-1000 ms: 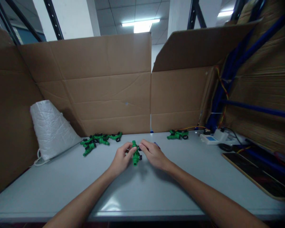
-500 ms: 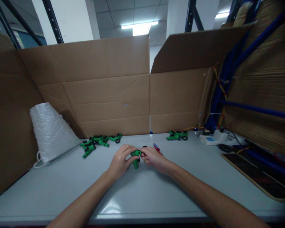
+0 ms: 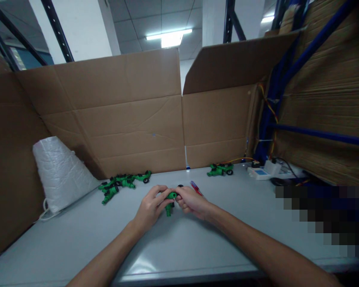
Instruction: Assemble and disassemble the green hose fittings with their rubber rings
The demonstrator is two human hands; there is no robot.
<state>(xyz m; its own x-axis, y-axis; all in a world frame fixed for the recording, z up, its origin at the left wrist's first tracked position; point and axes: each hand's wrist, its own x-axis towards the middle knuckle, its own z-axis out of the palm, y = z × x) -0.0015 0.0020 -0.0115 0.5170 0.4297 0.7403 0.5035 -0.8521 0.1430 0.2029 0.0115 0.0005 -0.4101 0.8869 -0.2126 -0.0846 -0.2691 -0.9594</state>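
My left hand (image 3: 150, 204) is closed around a green toy vehicle (image 3: 171, 195), thumb and fingers gripping its left side. A round hollow green end faces me, and another green part points down below it. At its right side my right hand (image 3: 193, 201) pinches with curled fingers against the same toy; its fingertips are partly hidden. A small black round part (image 3: 180, 185) shows just beyond the right fingers. Right behind that hand lies a red and blue pen (image 3: 196, 188) on the table.
Several green toy vehicles with black wheels (image 3: 124, 181) lie at the back left, more green pieces (image 3: 220, 170) at the back right. A white wrapped bundle (image 3: 62, 175) leans at left. A power strip (image 3: 259, 172) sits at right. Cardboard walls (image 3: 131, 119) surround the table (image 3: 86, 243).
The camera view has shifted slightly, so the scene sits a little further left. Both hands stay on the green toy, with only small finger movement.
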